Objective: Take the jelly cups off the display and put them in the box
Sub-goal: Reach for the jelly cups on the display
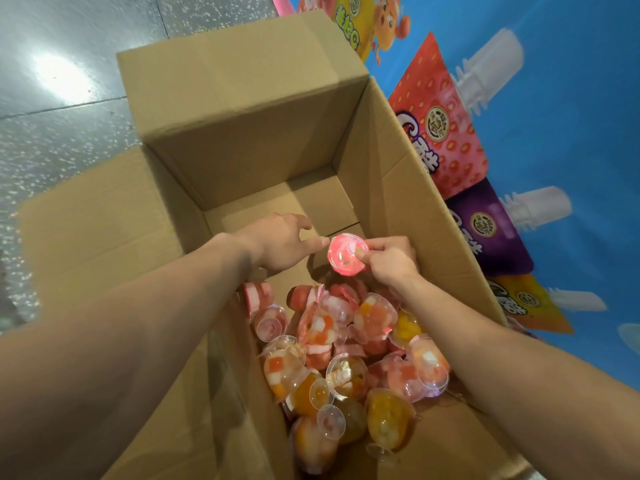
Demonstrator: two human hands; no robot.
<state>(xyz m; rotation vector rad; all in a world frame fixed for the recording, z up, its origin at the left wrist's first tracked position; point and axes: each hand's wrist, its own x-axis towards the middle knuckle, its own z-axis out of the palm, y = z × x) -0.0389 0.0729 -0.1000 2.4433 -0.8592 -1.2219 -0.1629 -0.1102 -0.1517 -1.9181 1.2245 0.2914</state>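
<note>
An open cardboard box point(263, 157) stands on the floor below me. Both my arms reach down inside it. My right hand point(391, 258) pinches a pink jelly cup point(346, 252) by its lid edge, above the pile. My left hand point(280, 242) is beside the cup, its fingertip touching the cup's left rim, the other fingers loose. A heap of several jelly cups point(346, 351) in pink, orange and yellow fills the near part of the box bottom. The far part of the box bottom shows bare cardboard.
The box flaps point(97, 230) spread outward on the left and at the back. A blue display panel point(561, 140) with printed fruit pouches runs along the box's right side. Grey speckled floor point(62, 109) lies to the left.
</note>
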